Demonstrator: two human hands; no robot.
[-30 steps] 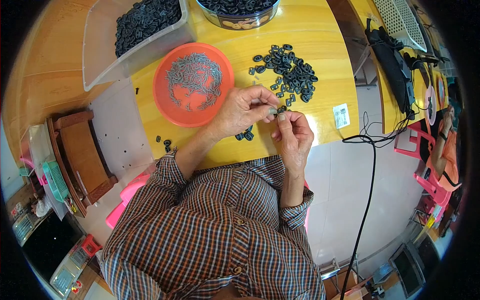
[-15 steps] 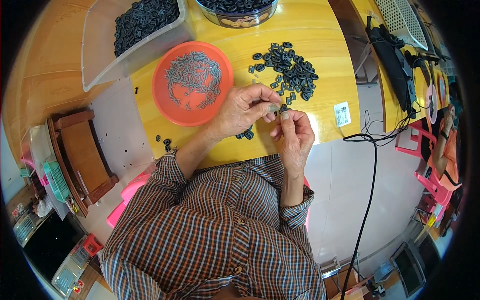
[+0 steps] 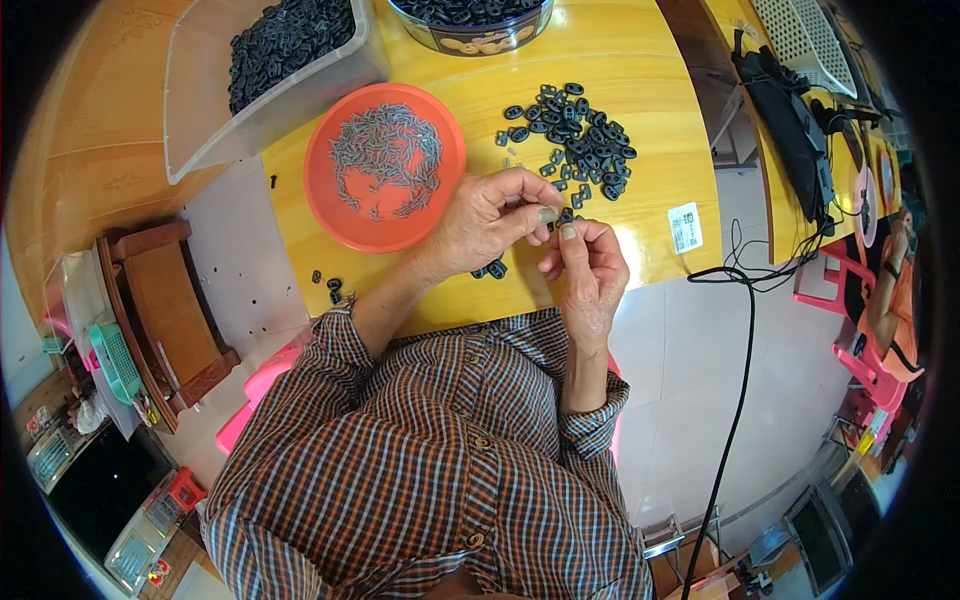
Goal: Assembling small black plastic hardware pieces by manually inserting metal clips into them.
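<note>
Piece of small black plastic (image 3: 566,214), just above-right of frame centre, is pinched by the right hand (image 3: 591,272), apparently for steadiness; left hand (image 3: 490,222) pinches alongside, contents indiscernible. Round orange plastic bowl (image 3: 384,236) of slim grey metal pins (image 3: 388,150), upper left of centre, stands near, seemingly for reach.

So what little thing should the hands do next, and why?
Maybe the left hand should press gently toward the small black piece, because the right hand seems to pinch that piece and the left thumb is right beside it. I can't tell whether the left hand holds anything.
</note>
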